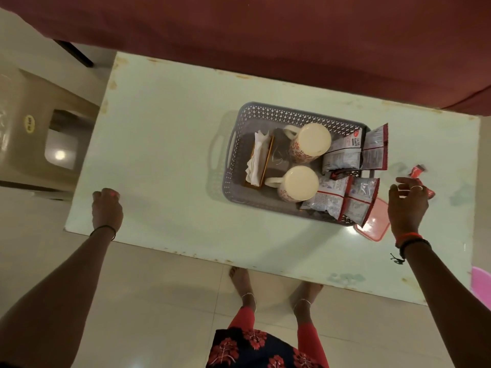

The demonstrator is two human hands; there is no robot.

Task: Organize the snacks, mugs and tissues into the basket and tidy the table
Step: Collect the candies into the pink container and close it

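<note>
The grey perforated plastic basket already held the white tissues in their wooden holder, two cream mugs with red print and the red-and-white snack packets, several of which hung over its right rim, while a pink plastic lid lay on the pale green bench just beside the basket's near right corner. The right hand hovered with fingers spread and empty over small red wrapped sweets lying on the bench; the left hand rested curled at the near edge, holding nothing that could be seen. The sweets probably wanted a pinch from above, one at a time or gathered together, then a drop into the gap beside the mugs rather than onto the overhanging packets, which looked ready to slide out.
</note>
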